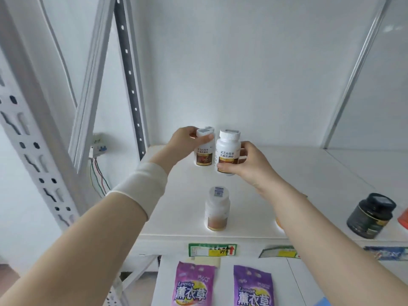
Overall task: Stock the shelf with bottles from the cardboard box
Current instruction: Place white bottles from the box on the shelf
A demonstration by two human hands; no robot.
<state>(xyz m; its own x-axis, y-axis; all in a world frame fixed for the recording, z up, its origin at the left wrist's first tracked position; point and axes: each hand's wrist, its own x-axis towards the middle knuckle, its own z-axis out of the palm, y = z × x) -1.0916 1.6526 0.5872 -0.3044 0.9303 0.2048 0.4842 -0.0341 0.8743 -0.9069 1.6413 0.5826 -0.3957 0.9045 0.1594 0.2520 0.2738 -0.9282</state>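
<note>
I hold two white pill bottles side by side above the back of the white shelf [309, 173]. My left hand [185, 142] grips the left bottle [204, 156] around its cap and shoulder. The right bottle [227, 151], with its brown label facing me, is held at its lower body by my right hand [249, 164]. A third white bottle of the same kind [217, 209] stands upright nearer the shelf's front edge, below the two held ones. The cardboard box is out of view.
A black jar [371, 216] stands at the shelf's right, with something red [404, 216] cut off beside it. Price tags [212, 249] line the shelf's front edge. Two purple lavender bags [194, 286] lie on the lower shelf. A white perforated upright [33, 140] rises on the left, with loose wires [97, 175] beside it.
</note>
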